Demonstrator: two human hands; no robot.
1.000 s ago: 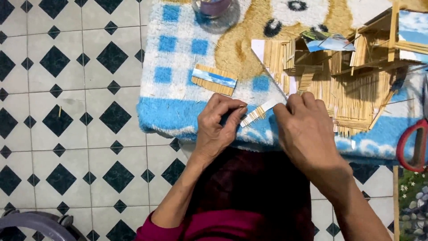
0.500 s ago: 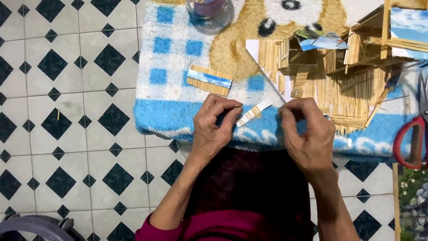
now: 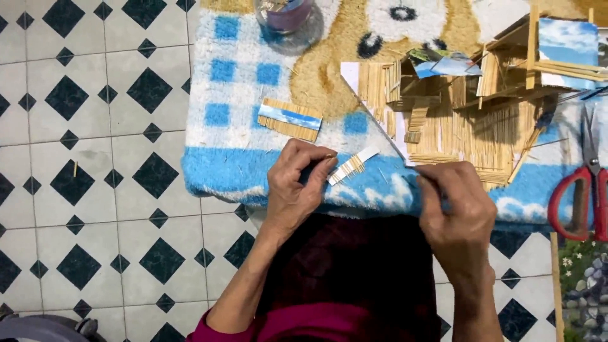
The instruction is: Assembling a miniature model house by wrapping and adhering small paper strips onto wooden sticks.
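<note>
My left hand [image 3: 297, 187] pinches one end of a small strip of thin wooden sticks glued on white paper [image 3: 352, 166], holding it just above the fluffy blue and white mat [image 3: 240, 95]. My right hand [image 3: 457, 212] is a little to the right, fingers closed near the front corner of a model house built of small sticks [image 3: 468, 120]; what it holds between thumb and finger is too small to tell. A second stick panel with a blue paper band [image 3: 290, 118] lies flat on the mat above my left hand.
A clear glass jar [image 3: 285, 16] stands at the mat's top edge. Red-handled scissors [image 3: 586, 190] lie at the right. The mat rests over a white tiled floor with black diamonds [image 3: 82, 158]. A grey object [image 3: 38, 329] shows at the bottom left.
My right hand has drawn away to the right from the stick strip, which stays in my left hand. The view has shifted slightly.
</note>
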